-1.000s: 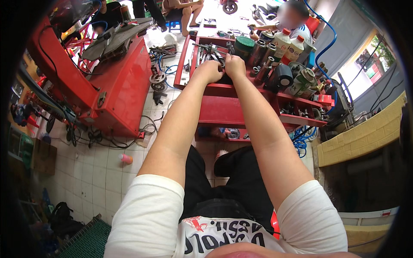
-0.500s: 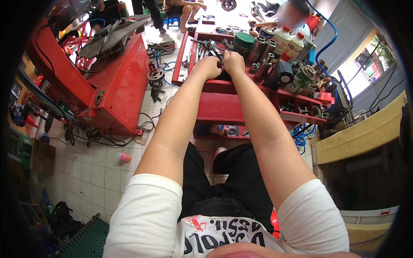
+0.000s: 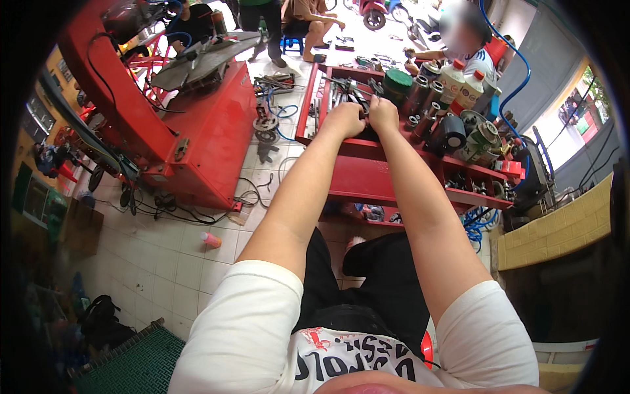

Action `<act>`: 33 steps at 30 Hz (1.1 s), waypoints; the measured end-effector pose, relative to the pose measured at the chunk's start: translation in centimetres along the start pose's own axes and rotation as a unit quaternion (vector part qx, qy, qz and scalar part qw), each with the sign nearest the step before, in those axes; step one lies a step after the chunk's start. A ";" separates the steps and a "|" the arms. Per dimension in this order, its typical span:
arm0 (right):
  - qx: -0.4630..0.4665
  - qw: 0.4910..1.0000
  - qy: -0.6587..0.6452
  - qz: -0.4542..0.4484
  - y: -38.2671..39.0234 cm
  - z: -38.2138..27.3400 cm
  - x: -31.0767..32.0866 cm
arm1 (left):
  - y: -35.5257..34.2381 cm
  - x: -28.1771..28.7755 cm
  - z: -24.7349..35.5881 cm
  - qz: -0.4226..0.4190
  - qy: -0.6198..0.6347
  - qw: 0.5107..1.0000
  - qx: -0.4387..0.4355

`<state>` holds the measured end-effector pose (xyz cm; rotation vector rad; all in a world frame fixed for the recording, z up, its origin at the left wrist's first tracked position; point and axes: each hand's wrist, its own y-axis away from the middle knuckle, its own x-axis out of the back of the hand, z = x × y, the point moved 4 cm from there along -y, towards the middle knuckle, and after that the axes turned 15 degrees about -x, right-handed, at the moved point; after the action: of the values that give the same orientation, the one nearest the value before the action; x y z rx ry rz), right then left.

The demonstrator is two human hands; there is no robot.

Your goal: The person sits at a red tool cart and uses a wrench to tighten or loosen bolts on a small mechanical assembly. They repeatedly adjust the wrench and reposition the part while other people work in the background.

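Observation:
Both my arms stretch forward over a red tool cart [image 3: 357, 176]. My left hand [image 3: 344, 120] is closed at the near edge of its top tray, fingers curled inward. Close beside it on the right, my right hand [image 3: 383, 115] is closed too, thumb side up. Something dark shows in the narrow gap between the two hands, too small and covered to name. Just beyond them lie several metal hand tools [image 3: 344, 87] in the tray. A green-lidded tub [image 3: 397, 84] stands past my right hand, with dark metal cylinders [image 3: 416, 95] next to it.
White bottles [image 3: 467, 92], a spray can [image 3: 482, 136] and a black canister [image 3: 449, 133] crowd the cart's right side. A red machine [image 3: 203, 134] stands at left. A person [image 3: 469, 46] sits beyond the cart. Cables [image 3: 252, 194] and a pink bottle [image 3: 210, 240] lie on the floor.
The whole view has shifted, so the cart and my hands appear farther right and lower. My hands stay closed and close together at the tray's near edge.

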<state>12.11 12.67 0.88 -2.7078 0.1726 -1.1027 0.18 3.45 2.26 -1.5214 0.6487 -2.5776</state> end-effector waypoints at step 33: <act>-0.033 0.994 -0.103 0.021 -0.5 0.6 -0.4 | 29.7 8.6 31.9 -0.487 0.600 0.597 -0.216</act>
<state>12.28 13.33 0.29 -2.8400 0.2343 -0.8130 18.74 -35.97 10.94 0.5521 0.5159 -4.4159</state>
